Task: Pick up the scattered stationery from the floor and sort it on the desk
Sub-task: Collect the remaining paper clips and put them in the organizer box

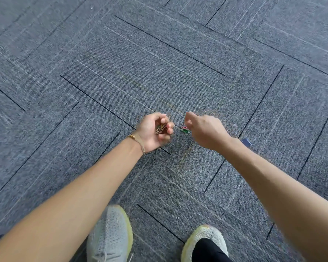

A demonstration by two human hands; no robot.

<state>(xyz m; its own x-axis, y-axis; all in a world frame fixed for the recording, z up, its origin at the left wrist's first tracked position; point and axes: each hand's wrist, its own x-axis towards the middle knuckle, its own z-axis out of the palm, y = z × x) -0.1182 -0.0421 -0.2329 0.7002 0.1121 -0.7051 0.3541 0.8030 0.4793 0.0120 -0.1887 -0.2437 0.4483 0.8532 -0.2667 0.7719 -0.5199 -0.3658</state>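
My left hand [153,132] is cupped palm-up over the grey carpet and holds a small bunch of gold and coloured paper clips [160,128]. Just to its right, my right hand [204,129] pinches a few green and pink paper clips [185,128] between fingertips, close to the carpet. Both arms reach forward and down from the bottom corners. A small dark blue flat item [246,142] lies on the carpet right behind my right wrist, partly hidden by it.
Grey carpet tiles [159,63] with dark seams fill the view. My two grey knit shoes [110,235] [206,237] stand at the bottom centre. A tiny pale speck [199,214] lies on the carpet near the right shoe. No desk is in view.
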